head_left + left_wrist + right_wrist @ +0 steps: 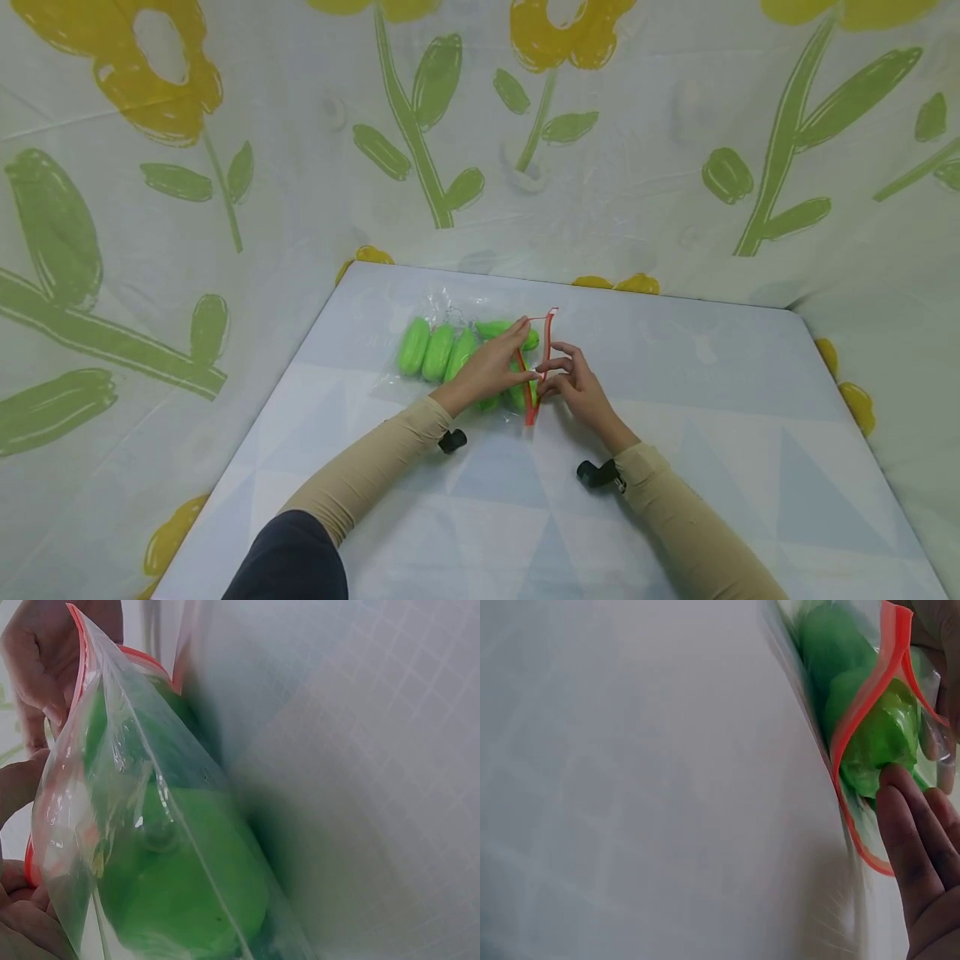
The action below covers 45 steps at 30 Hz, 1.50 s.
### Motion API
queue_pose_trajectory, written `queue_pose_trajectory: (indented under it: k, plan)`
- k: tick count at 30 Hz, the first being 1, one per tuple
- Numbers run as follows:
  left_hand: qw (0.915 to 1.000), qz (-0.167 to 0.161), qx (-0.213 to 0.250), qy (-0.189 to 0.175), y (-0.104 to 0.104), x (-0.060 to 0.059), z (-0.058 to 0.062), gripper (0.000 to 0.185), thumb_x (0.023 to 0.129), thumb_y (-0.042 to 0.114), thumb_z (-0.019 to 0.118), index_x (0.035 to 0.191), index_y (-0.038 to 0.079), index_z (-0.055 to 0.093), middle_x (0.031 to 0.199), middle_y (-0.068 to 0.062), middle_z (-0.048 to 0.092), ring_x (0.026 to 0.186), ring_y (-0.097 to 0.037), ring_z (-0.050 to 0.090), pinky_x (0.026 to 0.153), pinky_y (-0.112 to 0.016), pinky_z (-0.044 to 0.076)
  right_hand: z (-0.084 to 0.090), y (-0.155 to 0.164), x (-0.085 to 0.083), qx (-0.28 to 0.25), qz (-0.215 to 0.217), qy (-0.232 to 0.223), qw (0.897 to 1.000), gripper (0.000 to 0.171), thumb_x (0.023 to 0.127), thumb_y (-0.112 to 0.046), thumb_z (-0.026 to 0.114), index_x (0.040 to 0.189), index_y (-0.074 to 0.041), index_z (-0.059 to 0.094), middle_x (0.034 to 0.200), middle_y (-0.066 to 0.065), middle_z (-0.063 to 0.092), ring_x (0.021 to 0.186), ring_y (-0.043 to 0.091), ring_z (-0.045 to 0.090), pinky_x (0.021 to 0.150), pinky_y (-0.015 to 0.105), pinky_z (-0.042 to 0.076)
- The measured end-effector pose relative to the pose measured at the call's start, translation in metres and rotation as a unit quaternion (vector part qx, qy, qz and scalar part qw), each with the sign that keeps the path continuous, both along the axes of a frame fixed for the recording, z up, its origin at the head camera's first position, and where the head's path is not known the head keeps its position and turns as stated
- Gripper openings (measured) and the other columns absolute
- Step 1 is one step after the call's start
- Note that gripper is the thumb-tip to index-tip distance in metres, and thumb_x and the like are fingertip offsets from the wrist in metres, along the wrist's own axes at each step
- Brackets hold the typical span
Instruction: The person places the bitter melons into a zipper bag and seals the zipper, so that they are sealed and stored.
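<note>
A clear zip bag [810, 667] with an orange-red seal strip [870, 682] lies on a pale tabletop [630, 787], its mouth gaping open toward the camera. Inside sit smooth bright green oval pieces [877, 739], packed close to the opening. The right hand [922, 855] comes in from the lower right edge, a fingertip [894, 780] touching the green piece at the mouth. At the upper right edge, other fingers [937, 742] hold the far lip of the strip.

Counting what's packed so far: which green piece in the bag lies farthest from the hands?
The leftmost green piece, at the bag's closed end; the others lie nearer the red zip strip both hands grip.
</note>
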<state>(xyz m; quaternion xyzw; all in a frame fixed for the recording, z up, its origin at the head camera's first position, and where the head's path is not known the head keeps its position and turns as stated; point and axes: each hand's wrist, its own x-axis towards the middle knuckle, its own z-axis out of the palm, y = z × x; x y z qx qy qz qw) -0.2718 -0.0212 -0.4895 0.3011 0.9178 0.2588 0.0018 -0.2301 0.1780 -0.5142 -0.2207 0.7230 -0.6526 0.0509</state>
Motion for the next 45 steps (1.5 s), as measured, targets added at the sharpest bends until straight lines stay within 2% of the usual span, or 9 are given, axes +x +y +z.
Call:
queue_pose_trajectory:
  k: [7,11,16,22,25,29,35,40,45]
  plan:
    - [1.0,-0.002,-0.002,-0.001,-0.001,0.001,0.001,0.088,0.082,0.043,0.068,0.148,0.008,0.022,0.155,0.001,0.012,0.137,-0.019,0.027,0.106,-0.035,0.035,0.003,-0.001,0.001,0.0,0.006,-0.01,1.0,0.054,0.09,0.014,0.035,0.141,0.005,0.018,0.112,0.034,0.051,0.084,0.053,0.058,0.075,0.059,0.049]
    - [0.9999,-0.002,-0.003,-0.01,0.0,0.001,0.001,0.088,0.082,0.044,0.068,0.148,0.011,0.021,0.155,0.002,0.012,0.137,-0.018,0.027,0.106,-0.034,0.034,0.007,0.001,0.001,0.012,0.001,-0.009,1.0,0.054,0.09,0.014,0.036,0.14,0.006,0.019,0.113,0.034,0.052,0.084,0.053,0.058,0.075,0.059,0.049]
    - [0.9999,-0.003,-0.004,-0.013,0.0,-0.001,-0.001,0.087,0.082,0.042,0.069,0.148,0.009,0.023,0.155,0.002,0.012,0.136,-0.018,0.028,0.106,-0.034,0.034,0.007,0.003,-0.001,0.029,-0.01,-0.003,1.0,0.053,0.089,0.013,0.036,0.14,0.005,0.021,0.114,0.036,0.051,0.084,0.051,0.059,0.076,0.059,0.049]
    - [0.9999,-0.004,-0.008,-0.014,0.0,-0.001,-0.005,0.086,0.081,0.041,0.069,0.147,0.008,0.025,0.155,0.001,0.013,0.136,-0.02,0.029,0.106,-0.036,0.035,-0.007,0.008,-0.01,0.072,-0.061,0.026,0.995,0.048,0.092,0.007,0.043,0.138,0.002,0.03,0.112,0.031,0.056,0.085,0.043,0.062,0.075,0.053,0.052]
    - [0.9998,-0.002,-0.01,-0.017,0.0,-0.001,-0.006,0.086,0.081,0.041,0.069,0.148,0.012,0.023,0.155,0.003,0.012,0.134,-0.021,0.032,0.104,-0.037,0.037,-0.018,0.011,-0.017,0.107,-0.101,0.026,0.989,0.044,0.096,-0.006,0.047,0.138,-0.005,0.034,0.111,0.022,0.061,0.086,0.035,0.064,0.073,0.049,0.053]
    - [0.9996,-0.002,-0.005,-0.027,0.002,-0.002,-0.007,0.085,0.082,0.04,0.069,0.149,0.018,0.022,0.155,0.006,0.01,0.133,-0.02,0.035,0.103,-0.038,0.038,-0.02,0.014,-0.022,0.133,-0.139,0.028,0.981,0.042,0.097,-0.022,0.048,0.136,-0.008,0.038,0.108,0.016,0.062,0.085,0.028,0.064,0.07,0.041,0.054]
    - [0.9995,0.001,0.004,-0.033,0.003,-0.002,-0.006,0.086,0.082,0.038,0.069,0.15,0.021,0.019,0.155,0.004,0.011,0.135,-0.021,0.032,0.104,-0.039,0.037,-0.019,0.016,-0.028,0.151,-0.153,0.012,0.977,0.045,0.096,-0.03,0.05,0.135,-0.011,0.04,0.106,0.013,0.061,0.084,0.023,0.063,0.069,0.037,0.053]
    - [0.9998,-0.002,0.004,-0.019,0.002,-0.001,-0.006,0.087,0.082,0.042,0.068,0.15,0.021,0.017,0.155,0.004,0.012,0.135,-0.021,0.032,0.104,-0.038,0.037,-0.018,0.019,-0.033,0.155,-0.161,-0.004,0.975,0.046,0.096,-0.03,0.051,0.135,-0.011,0.039,0.107,0.014,0.059,0.085,0.024,0.062,0.069,0.036,0.052]
    - [0.9999,-0.007,0.012,-0.008,0.0,-0.001,-0.002,0.088,0.083,0.044,0.067,0.15,0.021,0.016,0.155,0.004,0.011,0.135,-0.022,0.031,0.105,-0.039,0.036,-0.018,0.02,-0.041,0.167,-0.178,-0.025,0.969,0.046,0.096,-0.03,0.051,0.136,-0.013,0.038,0.109,0.008,0.056,0.088,0.023,0.061,0.07,0.035,0.052]
